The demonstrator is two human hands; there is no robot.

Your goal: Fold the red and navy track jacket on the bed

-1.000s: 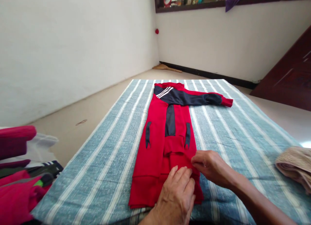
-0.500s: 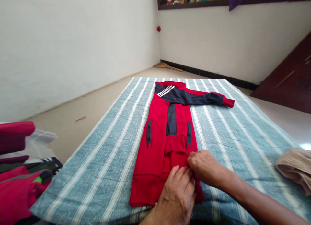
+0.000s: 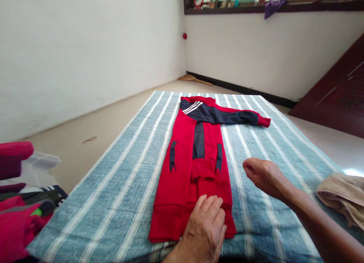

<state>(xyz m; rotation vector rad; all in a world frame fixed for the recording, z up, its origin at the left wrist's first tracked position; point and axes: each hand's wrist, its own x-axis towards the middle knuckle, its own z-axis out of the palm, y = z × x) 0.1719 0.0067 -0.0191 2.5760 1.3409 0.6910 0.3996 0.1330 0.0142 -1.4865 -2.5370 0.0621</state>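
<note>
Red-and-navy jacket [image 3: 180, 164]: lying flat along the middle of the blue, white-striped cloth [image 3: 122, 172], collar end far, hem near. Three white stripes at the shoulder, navy panel [image 3: 198, 143] down the center, dark pocket trim [image 3: 172, 157] to either side of it. Navy sleeve [image 3: 222, 114] laid across the top and out to the right, past the body, onto the cloth. Folded red layers below the panel.

Left hand [image 3: 206, 225]: palm down on the lower jacket, right of center, over the hem band. Fingers extended, close together, resting on red fabric.

Right hand [image 3: 263, 176]: apart from the jacket, near its right edge, over the cloth. Fingers curled in; tips hidden, so impossible to say whether pinching anything.

At far right, folded beige towel [image 3: 342, 193] on the cloth. At left edge, heap of clothes [image 3: 19, 225], largely pink-red. On the floor, thin brown loop [image 3: 89, 140]; in the far corner, broom [image 3: 195, 80]. Higher up, purple cloth [image 3: 273, 7] hanging over the window sill [image 3: 241, 8].
</note>
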